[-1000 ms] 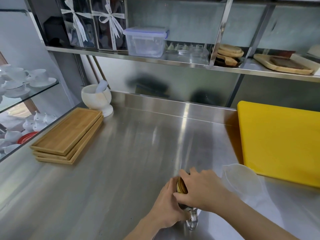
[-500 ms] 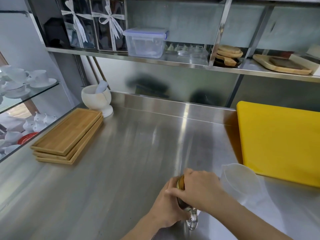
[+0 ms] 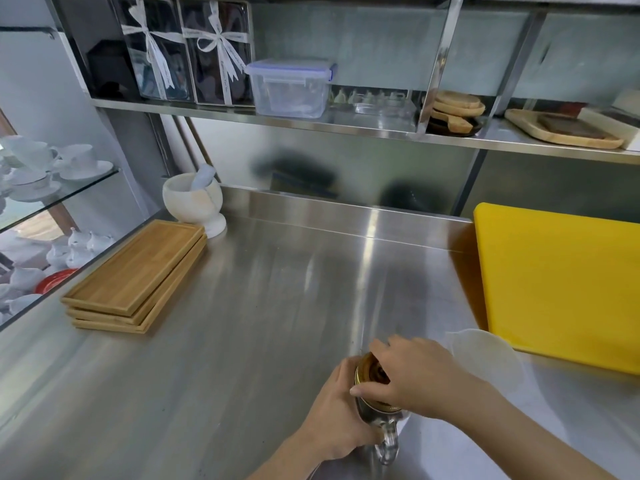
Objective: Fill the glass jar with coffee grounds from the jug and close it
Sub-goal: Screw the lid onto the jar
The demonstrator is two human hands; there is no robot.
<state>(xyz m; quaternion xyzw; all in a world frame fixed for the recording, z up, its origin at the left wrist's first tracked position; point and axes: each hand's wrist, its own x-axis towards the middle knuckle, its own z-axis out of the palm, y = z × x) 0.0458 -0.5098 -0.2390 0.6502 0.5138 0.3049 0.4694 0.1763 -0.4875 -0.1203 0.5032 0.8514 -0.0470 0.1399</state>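
A glass jar (image 3: 387, 441) with a handle stands on the steel counter near the front edge, dark coffee grounds inside. My left hand (image 3: 337, 414) wraps around the jar's body from the left. My right hand (image 3: 412, 375) grips the gold lid (image 3: 369, 370) on top of the jar, fingers curled over it. Most of the jar is hidden by both hands. A translucent white plastic jug (image 3: 485, 358) stands just right of my right hand, and looks to hold nothing.
A yellow cutting board (image 3: 561, 282) leans at the right. Stacked wooden trays (image 3: 138, 275) and a white mortar with pestle (image 3: 194, 199) sit at the left. The shelf above holds a plastic box (image 3: 291, 86) and wooden boards. Glass shelves with white cups stand far left.
My right hand has turned on the lid, fingers shifting around it, so more of the gold lid shows. The left hand and jar stay in place.
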